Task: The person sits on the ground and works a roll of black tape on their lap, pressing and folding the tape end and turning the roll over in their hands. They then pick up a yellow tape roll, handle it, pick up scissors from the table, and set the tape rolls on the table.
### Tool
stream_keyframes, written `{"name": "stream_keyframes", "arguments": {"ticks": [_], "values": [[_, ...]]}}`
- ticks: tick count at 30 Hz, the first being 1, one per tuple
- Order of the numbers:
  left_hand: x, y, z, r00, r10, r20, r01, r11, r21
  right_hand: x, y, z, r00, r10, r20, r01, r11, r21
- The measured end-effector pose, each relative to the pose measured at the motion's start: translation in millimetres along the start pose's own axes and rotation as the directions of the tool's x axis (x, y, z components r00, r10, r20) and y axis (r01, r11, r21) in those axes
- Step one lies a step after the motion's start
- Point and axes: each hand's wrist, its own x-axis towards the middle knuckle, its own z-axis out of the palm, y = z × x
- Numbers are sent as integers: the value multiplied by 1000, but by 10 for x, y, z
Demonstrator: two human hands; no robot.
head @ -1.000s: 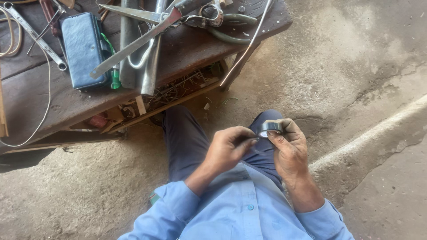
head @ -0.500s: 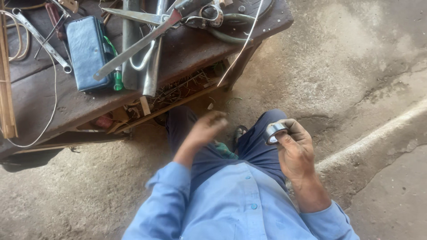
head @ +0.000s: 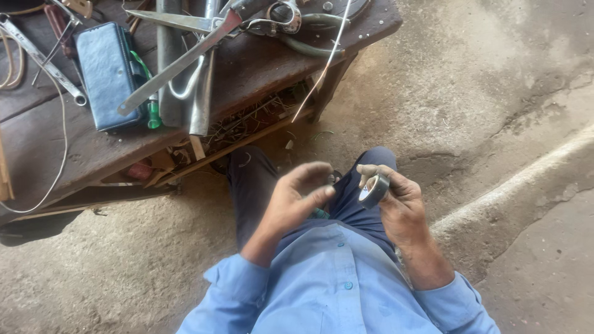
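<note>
Now, right hand [head: 399,207]: pinching tape roll [head: 374,190] upright, keeping it reachable.
Left hand [head: 297,199]: hovering beside it, fingers curled, holding nothing.

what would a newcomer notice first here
The right hand holds a grey tape roll over the lap, with the left hand curled open beside it. At top left, a wooden bench is cluttered with big shears, a blue wallet and a wrench.

Cluttered workbench [head: 260,74] blocks ahead; bare concrete floor [head: 495,93] lies open rightward.
</note>
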Motion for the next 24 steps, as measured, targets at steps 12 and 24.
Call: {"name": "stream_keyframes", "arguments": {"ticks": [12, 24], "values": [[-174, 94, 316, 987, 115, 108, -122, 990, 65, 23, -364, 366, 941, -305, 149, 295, 518, -803], [-180, -73, 362, 982, -53, 183, 132, 881, -454, 3, -405, 410, 900, -385, 203, 350, 362, -864]]}}
